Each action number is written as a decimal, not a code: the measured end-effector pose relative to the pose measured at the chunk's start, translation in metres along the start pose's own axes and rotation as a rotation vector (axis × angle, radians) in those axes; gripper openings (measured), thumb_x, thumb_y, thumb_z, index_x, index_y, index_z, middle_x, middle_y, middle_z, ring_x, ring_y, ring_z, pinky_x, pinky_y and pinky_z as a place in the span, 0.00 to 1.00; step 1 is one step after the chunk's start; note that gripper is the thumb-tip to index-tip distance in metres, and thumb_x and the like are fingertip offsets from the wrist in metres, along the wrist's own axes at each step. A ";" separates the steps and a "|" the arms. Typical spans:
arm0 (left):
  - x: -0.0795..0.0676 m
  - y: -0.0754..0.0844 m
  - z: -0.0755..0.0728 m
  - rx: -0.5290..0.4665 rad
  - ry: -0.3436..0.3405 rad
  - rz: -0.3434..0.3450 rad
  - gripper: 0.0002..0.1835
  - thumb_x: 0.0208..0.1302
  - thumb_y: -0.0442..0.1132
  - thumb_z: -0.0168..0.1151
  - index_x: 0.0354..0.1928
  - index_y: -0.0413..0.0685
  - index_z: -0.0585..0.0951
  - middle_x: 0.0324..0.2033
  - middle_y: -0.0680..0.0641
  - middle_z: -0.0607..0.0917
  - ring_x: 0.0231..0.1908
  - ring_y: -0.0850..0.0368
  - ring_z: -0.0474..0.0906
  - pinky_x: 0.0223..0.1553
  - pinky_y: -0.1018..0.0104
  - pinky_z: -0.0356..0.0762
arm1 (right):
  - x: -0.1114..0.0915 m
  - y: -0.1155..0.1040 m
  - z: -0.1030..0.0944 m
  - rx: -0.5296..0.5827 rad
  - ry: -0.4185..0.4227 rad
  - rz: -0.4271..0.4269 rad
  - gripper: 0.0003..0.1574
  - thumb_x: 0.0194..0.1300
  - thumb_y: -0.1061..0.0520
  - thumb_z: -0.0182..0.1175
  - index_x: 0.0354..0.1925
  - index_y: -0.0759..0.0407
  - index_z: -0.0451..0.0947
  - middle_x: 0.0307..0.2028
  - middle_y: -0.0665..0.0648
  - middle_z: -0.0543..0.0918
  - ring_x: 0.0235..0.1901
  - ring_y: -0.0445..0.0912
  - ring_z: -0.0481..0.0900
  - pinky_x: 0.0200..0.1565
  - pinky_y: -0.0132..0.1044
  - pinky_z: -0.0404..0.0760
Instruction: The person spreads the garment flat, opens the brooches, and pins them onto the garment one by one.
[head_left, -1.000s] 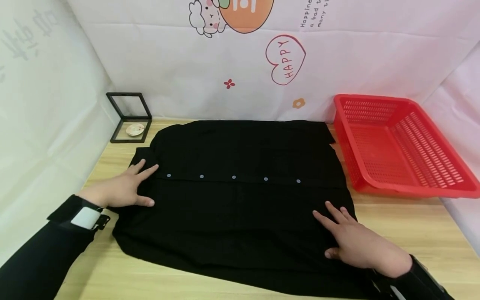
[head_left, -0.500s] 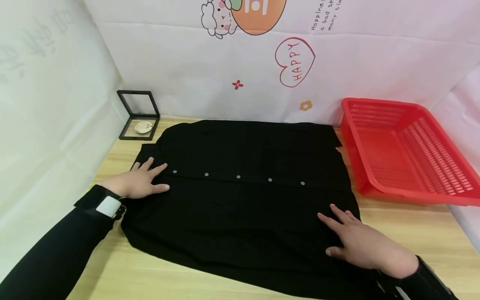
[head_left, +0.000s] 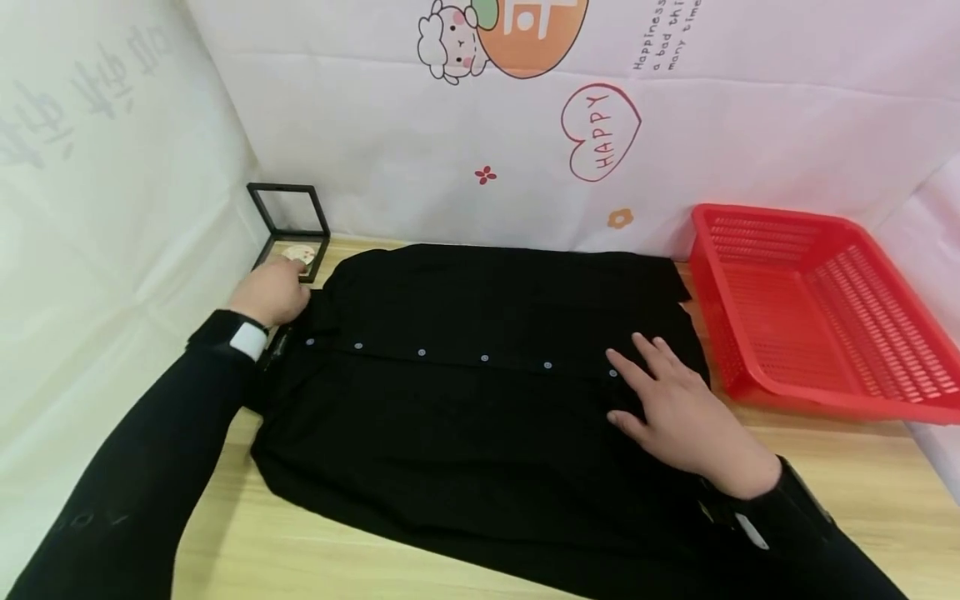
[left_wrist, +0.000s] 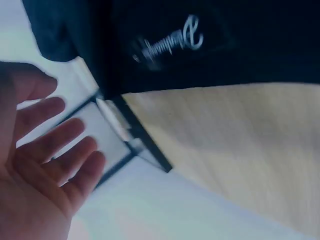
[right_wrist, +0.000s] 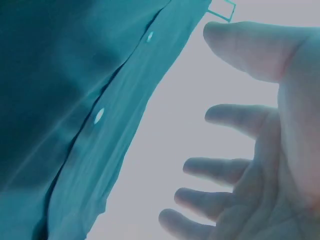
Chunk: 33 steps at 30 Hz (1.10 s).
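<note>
A black button-up shirt lies spread on the wooden table, its row of pale buttons running left to right in the head view. Beyond the shirt's left end, my left hand reaches over the front of a small black display frame, partly covering it. In the left wrist view, that hand has loosely bent fingers with nothing between them, beside the shirt's white script lettering. My right hand is over the right part of the shirt, by the last button, fingers spread. The right wrist view shows its empty palm.
A red plastic basket stands at the right, close to the shirt's edge. A small pale round disc sits in the frame. White printed cloth walls the back and sides. Bare wood shows along the front.
My left hand has left the shirt's left end and moved away from me to the frame, uncovering another button. My right hand has shifted farther up the shirt, toward the button row.
</note>
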<state>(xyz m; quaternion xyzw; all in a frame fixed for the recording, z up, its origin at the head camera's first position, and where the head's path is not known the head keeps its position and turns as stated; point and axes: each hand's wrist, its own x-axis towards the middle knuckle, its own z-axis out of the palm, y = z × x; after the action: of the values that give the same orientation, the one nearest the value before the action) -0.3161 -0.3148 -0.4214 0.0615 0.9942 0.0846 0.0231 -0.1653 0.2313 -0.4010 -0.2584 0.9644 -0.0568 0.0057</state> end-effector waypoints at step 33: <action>0.073 -0.033 0.011 0.005 -0.086 -0.114 0.22 0.67 0.28 0.48 0.61 0.25 0.68 0.50 0.25 0.76 0.49 0.31 0.75 0.52 0.43 0.72 | 0.000 -0.012 0.019 0.037 -0.127 0.014 0.52 0.64 0.43 0.68 0.77 0.56 0.56 0.74 0.74 0.47 0.67 0.73 0.57 0.57 0.67 0.67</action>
<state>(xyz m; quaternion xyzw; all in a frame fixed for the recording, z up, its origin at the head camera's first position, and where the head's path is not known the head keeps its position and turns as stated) -0.3919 -0.3360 -0.4408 0.0083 0.9944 0.0781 0.0706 -0.1586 0.2184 -0.4182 -0.2545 0.9627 -0.0579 0.0719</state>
